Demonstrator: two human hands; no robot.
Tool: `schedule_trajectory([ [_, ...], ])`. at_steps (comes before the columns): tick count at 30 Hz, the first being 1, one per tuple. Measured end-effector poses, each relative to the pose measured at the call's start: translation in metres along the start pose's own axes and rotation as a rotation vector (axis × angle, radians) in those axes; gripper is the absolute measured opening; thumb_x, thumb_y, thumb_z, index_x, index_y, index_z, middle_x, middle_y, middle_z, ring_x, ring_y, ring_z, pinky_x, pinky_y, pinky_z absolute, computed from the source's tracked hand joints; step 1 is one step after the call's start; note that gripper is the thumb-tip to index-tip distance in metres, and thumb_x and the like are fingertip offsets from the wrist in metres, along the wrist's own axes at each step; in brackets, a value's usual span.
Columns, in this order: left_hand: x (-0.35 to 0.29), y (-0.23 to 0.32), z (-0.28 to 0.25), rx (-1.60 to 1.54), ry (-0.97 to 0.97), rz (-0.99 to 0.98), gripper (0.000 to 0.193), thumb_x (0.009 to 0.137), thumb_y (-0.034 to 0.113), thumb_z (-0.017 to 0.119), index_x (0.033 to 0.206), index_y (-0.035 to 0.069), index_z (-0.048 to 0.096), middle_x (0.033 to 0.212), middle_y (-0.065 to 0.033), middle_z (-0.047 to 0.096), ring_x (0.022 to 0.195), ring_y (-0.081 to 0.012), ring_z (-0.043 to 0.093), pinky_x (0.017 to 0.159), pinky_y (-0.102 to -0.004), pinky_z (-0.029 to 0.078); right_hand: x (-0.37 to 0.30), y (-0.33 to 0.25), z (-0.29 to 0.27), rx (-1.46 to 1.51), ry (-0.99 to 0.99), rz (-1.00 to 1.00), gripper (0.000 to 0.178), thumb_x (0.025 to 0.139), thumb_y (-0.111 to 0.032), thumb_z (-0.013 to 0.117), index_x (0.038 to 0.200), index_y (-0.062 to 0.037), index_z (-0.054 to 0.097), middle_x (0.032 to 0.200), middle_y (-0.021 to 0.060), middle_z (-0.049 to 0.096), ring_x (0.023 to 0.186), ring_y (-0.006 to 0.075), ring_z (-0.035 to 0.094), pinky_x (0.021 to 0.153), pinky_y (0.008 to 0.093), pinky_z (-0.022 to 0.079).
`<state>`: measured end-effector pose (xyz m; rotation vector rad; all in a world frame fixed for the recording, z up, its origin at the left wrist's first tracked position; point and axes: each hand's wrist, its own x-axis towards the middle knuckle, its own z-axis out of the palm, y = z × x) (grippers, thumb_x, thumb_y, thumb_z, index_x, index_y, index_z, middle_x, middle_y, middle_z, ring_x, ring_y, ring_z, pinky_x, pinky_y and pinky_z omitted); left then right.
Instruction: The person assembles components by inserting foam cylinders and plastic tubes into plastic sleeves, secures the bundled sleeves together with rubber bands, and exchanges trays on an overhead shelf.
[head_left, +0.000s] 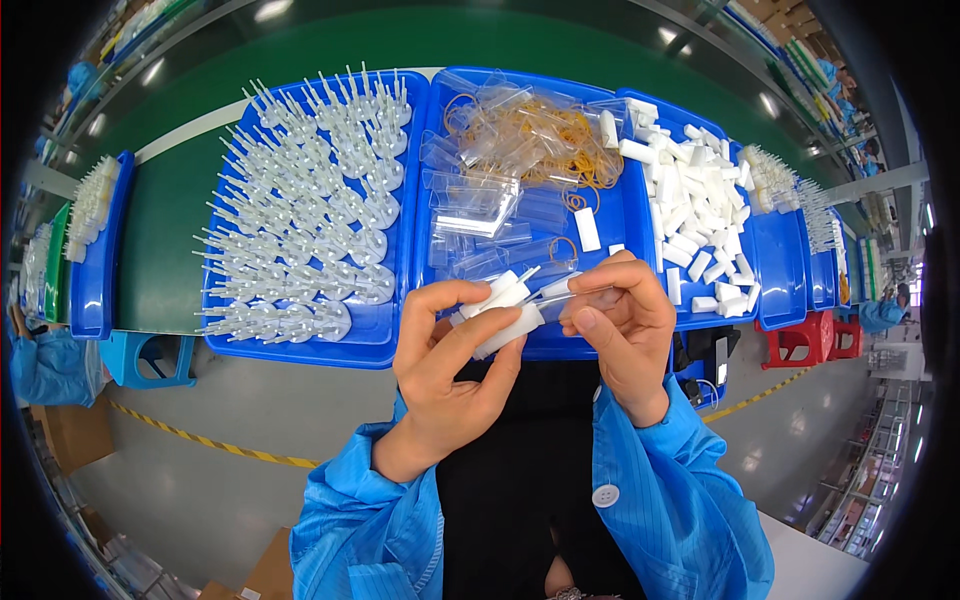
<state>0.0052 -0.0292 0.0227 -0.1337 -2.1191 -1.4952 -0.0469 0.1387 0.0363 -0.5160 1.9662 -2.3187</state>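
Observation:
In front of my body, at the near edge of the middle blue tray (440, 130), both hands are raised close together. My left hand (445, 375) is closed around white foam blocks (512, 332), with thin whitish prongs sticking out between them toward the right. The body of the pronged part is mostly hidden by the blocks and fingers. With thumb and fingers pinched, my right hand (632, 335) grips a small clear plastic piece (600, 298) by the prong tips. Behind the hands, the middle tray holds clear plastic sleeves (540, 212) and a tangle of tan rubber bands (592, 168).
At left, a blue tray (385, 345) carries rows of whitish pronged parts (310, 215). To the right, another blue tray (640, 215) has a heap of white foam blocks (690, 195). A blue stool (150, 360) and red stools (800, 340) stand beside the green table (165, 240).

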Motion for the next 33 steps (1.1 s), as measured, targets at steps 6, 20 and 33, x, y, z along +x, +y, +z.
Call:
schedule_trajectory([
  [6, 0.003, -0.002, 0.001, -0.073, -0.008, 0.101, 0.027, 0.070, -0.007, 0.075, 0.096, 0.000, 0.071, 0.108, -0.0145, 0.055, 0.089, -0.0218, 0.065, 0.065, -0.0268, 0.057, 0.005, -0.001, -0.009, 0.137, -0.059, 0.202, 0.025, 0.086, -0.009, 0.069, 0.105, 0.0027, 0.057, 0.097, 0.0095, 0.060, 0.077, 0.0127, 0.063, 0.065, 0.0239, 0.053],
  [20, -0.002, -0.014, 0.021, -0.024, -0.053, 0.087, 0.053, 0.064, -0.004, 0.079, 0.115, -0.002, 0.063, 0.109, -0.0168, 0.062, 0.099, -0.0331, 0.063, 0.083, -0.0365, 0.052, 0.002, 0.017, 0.009, -0.413, 0.033, -0.131, 0.080, 0.066, -0.014, 0.084, 0.132, -0.0015, 0.042, 0.136, 0.0165, 0.042, 0.114, 0.0230, 0.051, 0.089, 0.0361, 0.047],
  [33, -0.010, -0.027, 0.036, 0.043, 0.125, 0.298, 0.065, 0.070, 0.005, 0.084, 0.126, -0.008, 0.053, 0.115, -0.0224, 0.064, 0.099, -0.0379, 0.065, 0.083, -0.0400, 0.055, 0.002, 0.022, 0.002, -0.851, -0.049, -0.526, 0.087, 0.057, -0.024, 0.084, 0.132, 0.0011, 0.047, 0.135, 0.0223, 0.046, 0.121, 0.0337, 0.049, 0.101, 0.0431, 0.040],
])
